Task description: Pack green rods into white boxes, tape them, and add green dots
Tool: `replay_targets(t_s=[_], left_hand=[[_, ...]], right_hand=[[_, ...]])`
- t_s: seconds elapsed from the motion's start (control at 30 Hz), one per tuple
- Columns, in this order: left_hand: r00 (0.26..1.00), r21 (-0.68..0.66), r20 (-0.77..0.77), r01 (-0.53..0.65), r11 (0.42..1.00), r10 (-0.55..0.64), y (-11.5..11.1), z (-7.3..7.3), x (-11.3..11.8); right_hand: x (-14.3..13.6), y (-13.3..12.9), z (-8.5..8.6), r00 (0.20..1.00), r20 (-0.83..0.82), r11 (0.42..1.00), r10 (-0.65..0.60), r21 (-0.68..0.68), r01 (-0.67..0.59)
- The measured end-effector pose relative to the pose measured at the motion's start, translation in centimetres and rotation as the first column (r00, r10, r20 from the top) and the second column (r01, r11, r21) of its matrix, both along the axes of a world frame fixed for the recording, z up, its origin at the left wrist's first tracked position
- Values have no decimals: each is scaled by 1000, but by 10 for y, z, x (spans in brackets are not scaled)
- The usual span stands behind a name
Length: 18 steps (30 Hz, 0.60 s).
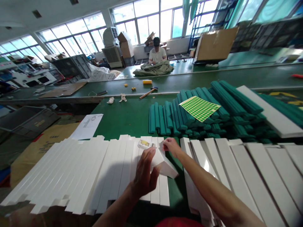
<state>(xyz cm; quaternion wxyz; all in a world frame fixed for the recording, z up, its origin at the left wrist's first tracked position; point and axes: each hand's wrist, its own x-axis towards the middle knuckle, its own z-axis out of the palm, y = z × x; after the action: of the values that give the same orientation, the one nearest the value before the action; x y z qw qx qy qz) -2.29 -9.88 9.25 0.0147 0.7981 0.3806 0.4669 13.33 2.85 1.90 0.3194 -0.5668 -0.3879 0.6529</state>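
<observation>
A long white carton [165, 167] lies tilted over the row of flat white cartons in front of me. My left hand [146, 170] is closed around its near side, thumb and fingers gripping it. At the carton's far end my right hand [170, 147] has its fingers pressed together; whatever they pinch there is hidden. Just beyond my left fingers, a small white tape dispenser with a yellowish roll [145, 143] rests on the cartons.
White cartons [63, 167] cover the left, more cartons [236, 170] the right. Ribbed green bars [201, 110] are piled behind, topped by a sheet of green round stickers [200, 108]. A hammer [148, 92], a paper [88, 125] and a seated person [157, 53] are farther off.
</observation>
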Motion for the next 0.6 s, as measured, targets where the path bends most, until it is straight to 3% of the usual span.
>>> replay_targets(t_s=[0.07,0.17,0.23,0.3,0.4,0.6], left_hand=[[1000,20,-3,1,1000,-1,12,4,10],[999,34,-33,4,999,-3,33,14,26],[998,35,-69,3,999,0,48,21,36],[996,43,-85,24,999,-21,62,24,45],[993,40,-90,82,996,-78,77,25,56],[990,-2,-84,113,994,-113,81,24,64]], right_hand=[[35,-2,27,995,-63,992,-79,90,84],[74,-22,81,976,-187,963,-113,223,154],[85,-43,116,953,-292,937,-86,301,177],[84,-61,140,941,-331,914,-65,358,189],[74,-75,152,954,-292,891,-67,413,189],[57,-76,141,976,-123,856,-180,470,217]])
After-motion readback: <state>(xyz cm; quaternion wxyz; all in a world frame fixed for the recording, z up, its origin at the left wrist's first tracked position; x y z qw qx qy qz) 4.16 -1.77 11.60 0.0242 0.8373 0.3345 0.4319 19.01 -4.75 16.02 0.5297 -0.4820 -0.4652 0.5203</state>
